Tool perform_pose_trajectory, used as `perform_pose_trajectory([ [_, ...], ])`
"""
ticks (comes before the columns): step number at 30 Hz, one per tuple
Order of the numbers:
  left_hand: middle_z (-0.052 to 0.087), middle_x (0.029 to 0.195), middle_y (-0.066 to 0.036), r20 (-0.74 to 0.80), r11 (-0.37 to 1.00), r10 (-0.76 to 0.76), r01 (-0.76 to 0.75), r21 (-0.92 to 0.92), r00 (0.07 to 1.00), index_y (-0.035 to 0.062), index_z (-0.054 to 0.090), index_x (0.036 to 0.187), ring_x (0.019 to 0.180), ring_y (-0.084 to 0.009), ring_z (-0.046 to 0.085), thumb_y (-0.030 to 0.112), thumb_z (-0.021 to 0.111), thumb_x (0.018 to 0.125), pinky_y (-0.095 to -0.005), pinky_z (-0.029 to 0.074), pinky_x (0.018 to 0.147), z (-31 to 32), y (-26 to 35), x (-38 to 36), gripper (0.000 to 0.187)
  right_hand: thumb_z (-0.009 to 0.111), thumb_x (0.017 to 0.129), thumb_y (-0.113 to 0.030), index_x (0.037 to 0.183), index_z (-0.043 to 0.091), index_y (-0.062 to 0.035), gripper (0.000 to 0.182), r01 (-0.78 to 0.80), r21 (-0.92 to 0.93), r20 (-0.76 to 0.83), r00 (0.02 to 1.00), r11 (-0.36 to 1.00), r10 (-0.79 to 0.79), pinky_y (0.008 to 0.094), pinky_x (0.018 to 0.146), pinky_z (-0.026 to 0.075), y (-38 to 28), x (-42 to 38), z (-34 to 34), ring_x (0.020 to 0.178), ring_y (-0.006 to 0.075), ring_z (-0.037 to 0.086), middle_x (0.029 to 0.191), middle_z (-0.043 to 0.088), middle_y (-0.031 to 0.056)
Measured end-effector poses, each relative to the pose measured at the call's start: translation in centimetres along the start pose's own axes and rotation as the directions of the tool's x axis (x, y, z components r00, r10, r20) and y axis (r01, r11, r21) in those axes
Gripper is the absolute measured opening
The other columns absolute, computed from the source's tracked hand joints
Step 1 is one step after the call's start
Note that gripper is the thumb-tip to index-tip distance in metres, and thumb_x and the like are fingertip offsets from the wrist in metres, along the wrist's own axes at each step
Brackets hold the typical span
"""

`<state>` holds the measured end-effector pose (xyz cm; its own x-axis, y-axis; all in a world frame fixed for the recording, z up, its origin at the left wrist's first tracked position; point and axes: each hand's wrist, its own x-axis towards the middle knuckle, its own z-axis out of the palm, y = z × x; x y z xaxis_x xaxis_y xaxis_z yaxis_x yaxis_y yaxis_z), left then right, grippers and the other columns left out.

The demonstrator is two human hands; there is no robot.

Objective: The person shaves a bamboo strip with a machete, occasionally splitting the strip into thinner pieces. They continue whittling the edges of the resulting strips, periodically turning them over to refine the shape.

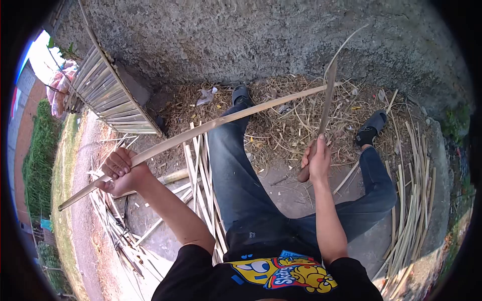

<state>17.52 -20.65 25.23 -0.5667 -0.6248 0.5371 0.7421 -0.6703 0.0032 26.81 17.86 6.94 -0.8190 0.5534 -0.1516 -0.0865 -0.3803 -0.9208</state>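
A long split bamboo strip [216, 123] runs slantwise from lower left to upper right, across my left shin. My left hand [123, 173] is wrapped around it near its lower left end. The fingers of my right hand [318, 161] close on the wooden handle of a machete [328, 100], whose blade points up and away from me. Near its far end the blade overlaps the strip's tip. From there a thin pale sliver [346, 42] curls upward to the right, in front of the wall.
Cut bamboo strips [414, 200] lie along my right side, and more strips [198, 168] lie on the left. Shavings [301, 113] cover the ground between my feet. A rough wall [226, 40] rises ahead. A bamboo slat panel [108, 90] leans at the left.
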Motion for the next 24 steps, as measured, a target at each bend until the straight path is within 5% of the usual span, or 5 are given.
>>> perform_pose_trajectory([
  [6, 0.026, 0.048, 0.002, 0.057, 0.983, 0.016, -0.027, 0.182, 0.998, 0.0182, 0.029, 0.056, 0.042, -0.0112, 0.025, 0.049, 0.043, 0.097, -0.0272, 0.019, 0.042, 1.1, -3.7, -4.4, 0.053, 0.054, 0.103, -0.042, 0.083, 0.055, -0.002, 0.045, 0.306, -0.42, 0.372, 0.917, 0.854, -0.146, 0.0292, 0.042, 0.039, 0.2, -4.0, 4.8, 0.044, 0.0145, 0.052, 0.058, 0.053, 0.0044],
  [8, 0.026, 0.047, 0.002, 0.059, 0.983, 0.036, -0.046, 0.179, 0.998, 0.0179, 0.03, 0.059, 0.04, -0.0103, 0.026, 0.057, 0.043, 0.1, -0.0253, 0.021, 0.04, 1.2, -4.0, -5.2, 0.058, 0.057, 0.101, -0.041, 0.084, 0.055, -0.0007, 0.044, 0.505, -0.542, 0.513, 0.832, 0.671, -0.212, 0.0367, 0.047, 0.042, -1.1, -5.9, 6.2, 0.047, 0.0255, 0.056, 0.058, 0.055, 0.0102],
  [11, 0.026, 0.046, 0.002, 0.191, 0.975, 0.021, -0.063, 0.215, 0.981, 0.0178, 0.029, 0.06, 0.039, -0.0101, 0.026, 0.056, 0.041, 0.101, -0.0253, 0.021, 0.039, 1.4, -4.8, -6.5, 0.057, 0.059, 0.1, -0.04, 0.085, 0.056, -0.0002, 0.043, 0.577, -0.477, 0.584, 0.772, 0.663, -0.251, 0.0435, 0.052, 0.043, -2.1, -8.1, 8.3, 0.052, 0.037, 0.057, 0.059, 0.055, 0.0155],
  [16, 0.025, 0.048, 0.004, 0.295, 0.974, -0.206, 0.225, -0.032, 0.933, 0.0193, 0.029, 0.06, 0.041, -0.008, 0.025, 0.052, 0.056, 0.097, -0.0247, 0.019, 0.041, 2.7, -2.4, -6.3, 0.056, 0.059, 0.099, -0.042, 0.085, 0.056, 0.0002, 0.044, 0.537, -0.583, 0.539, 0.817, 0.61, -0.204, 0.0467, 0.055, 0.045, -3.2, -4.8, 7.4, 0.058, 0.0413, 0.059, 0.06, 0.057, 0.0179],
  [24, 0.029, 0.048, 0.005, 0.407, 0.968, -0.243, 0.249, 0.041, 0.88, 0.0187, 0.032, 0.062, 0.04, -0.0059, 0.027, 0.066, 0.053, 0.094, -0.0229, 0.02, 0.041, 3.5, -4.6, -8.5, 0.061, 0.056, 0.1, -0.043, 0.086, 0.056, -0.0001, 0.045, 0.604, -0.629, 0.622, 0.769, 0.489, -0.149, 0.0536, 0.058, 0.048, -4.5, -7.6, 8.2, 0.065, 0.0457, 0.063, 0.063, 0.06, 0.0225],
])
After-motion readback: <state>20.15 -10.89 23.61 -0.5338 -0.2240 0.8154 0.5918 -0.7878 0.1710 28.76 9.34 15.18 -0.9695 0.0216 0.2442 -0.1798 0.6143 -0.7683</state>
